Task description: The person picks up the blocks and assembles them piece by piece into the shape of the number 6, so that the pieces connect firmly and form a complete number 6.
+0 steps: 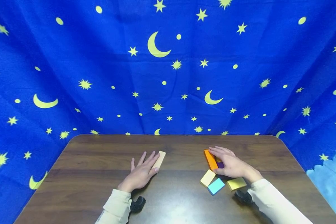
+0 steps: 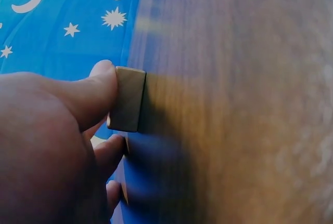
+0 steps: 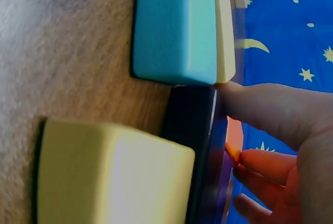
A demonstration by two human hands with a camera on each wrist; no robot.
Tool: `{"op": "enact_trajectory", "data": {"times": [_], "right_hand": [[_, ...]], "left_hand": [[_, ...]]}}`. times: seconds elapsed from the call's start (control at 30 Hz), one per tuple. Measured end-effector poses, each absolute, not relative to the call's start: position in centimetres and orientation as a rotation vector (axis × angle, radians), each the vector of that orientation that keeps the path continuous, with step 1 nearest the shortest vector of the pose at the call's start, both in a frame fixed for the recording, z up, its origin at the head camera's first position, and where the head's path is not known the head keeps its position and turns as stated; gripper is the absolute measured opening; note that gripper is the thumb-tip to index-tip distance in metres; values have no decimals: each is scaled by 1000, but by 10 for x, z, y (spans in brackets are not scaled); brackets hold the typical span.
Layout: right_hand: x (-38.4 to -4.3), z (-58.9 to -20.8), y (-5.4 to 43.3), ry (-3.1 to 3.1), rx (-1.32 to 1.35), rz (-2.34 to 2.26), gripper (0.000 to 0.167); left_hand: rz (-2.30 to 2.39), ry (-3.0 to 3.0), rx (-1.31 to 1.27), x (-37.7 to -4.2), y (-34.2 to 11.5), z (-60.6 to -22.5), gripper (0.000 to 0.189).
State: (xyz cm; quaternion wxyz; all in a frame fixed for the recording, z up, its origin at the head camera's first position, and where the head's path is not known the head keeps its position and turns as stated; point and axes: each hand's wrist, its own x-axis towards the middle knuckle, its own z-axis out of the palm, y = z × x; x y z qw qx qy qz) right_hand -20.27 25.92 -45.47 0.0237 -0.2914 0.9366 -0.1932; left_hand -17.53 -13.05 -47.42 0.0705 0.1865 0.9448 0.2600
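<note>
Here, left hand [image 1: 140,176] pinches pale block [image 1: 161,157], long axis toward 1 o'clock, end face left-wrist-only; half-curled right hand [image 1: 231,163] touches orange block [image 1: 210,160], grip unclear.

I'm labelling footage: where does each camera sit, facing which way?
Head: head-worn, facing forward and down at the table; left hand, right hand, sleeves show.
Left wrist: wrist-worn, facing the beige block; left hand partly shows.
Right wrist: wrist-worn, facing the blue block; right hand partly shows, left just peeks in.
Head and right wrist share the blue block.
</note>
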Motion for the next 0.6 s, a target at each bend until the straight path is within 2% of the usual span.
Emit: {"op": "enact_trajectory", "data": {"times": [0.6], "right_hand": [[-206, -459, 256, 2927, -901, -614, 81]], "left_hand": [[788, 2853, 556, -176, -133, -477, 56]]}}
